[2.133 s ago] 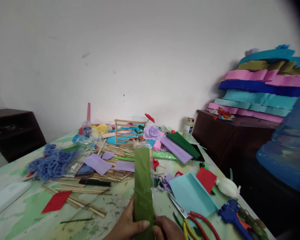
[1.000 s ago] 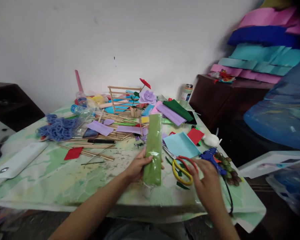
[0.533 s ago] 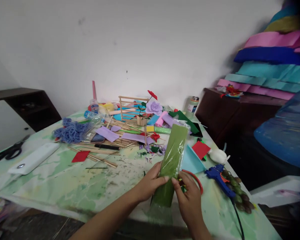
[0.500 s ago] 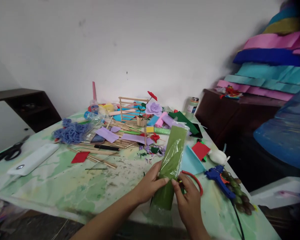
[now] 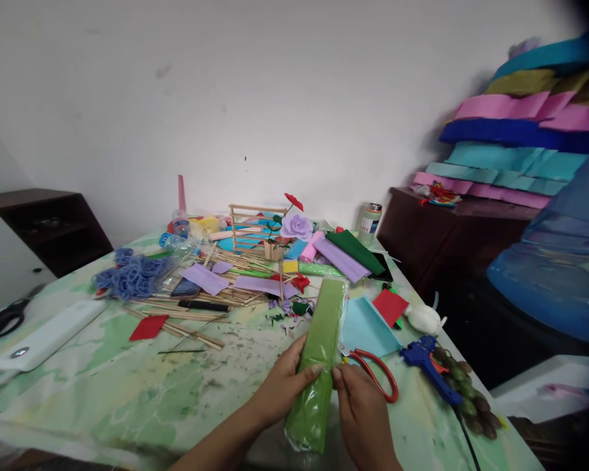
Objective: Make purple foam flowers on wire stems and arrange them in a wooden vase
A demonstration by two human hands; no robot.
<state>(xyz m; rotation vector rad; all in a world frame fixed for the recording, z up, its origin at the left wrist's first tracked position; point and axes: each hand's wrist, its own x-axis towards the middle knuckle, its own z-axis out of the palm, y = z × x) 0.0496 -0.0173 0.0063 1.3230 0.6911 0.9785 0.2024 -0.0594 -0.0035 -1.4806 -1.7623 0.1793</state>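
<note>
At the far left of the table [image 5: 103,392], whose top is mottled green and white, lie black scissors [image 5: 2,320] and a flat white plastic bar [image 5: 49,335]. Further in sit a tangle of blue loops [image 5: 130,278], a red paper diamond [image 5: 148,327] and a heap of thin wooden sticks [image 5: 216,294] strewn with lilac paper pieces. Behind them stands a lilac paper flower [image 5: 297,226].

The left hand [image 5: 282,386] and right hand [image 5: 363,415] are close together, both gripping a long, flat pack of green paper [image 5: 321,356] in crinkly clear wrap, held over the near table edge and tilted away to the right.

Just right of it lie red-handled scissors [image 5: 377,376] partly hidden under a light blue sheet [image 5: 368,326], then a blue glue gun [image 5: 429,366] and a white bottle [image 5: 423,318]. Far right, crepe paper rolls [image 5: 515,147] are stacked on a dark cabinet [image 5: 451,242].
</note>
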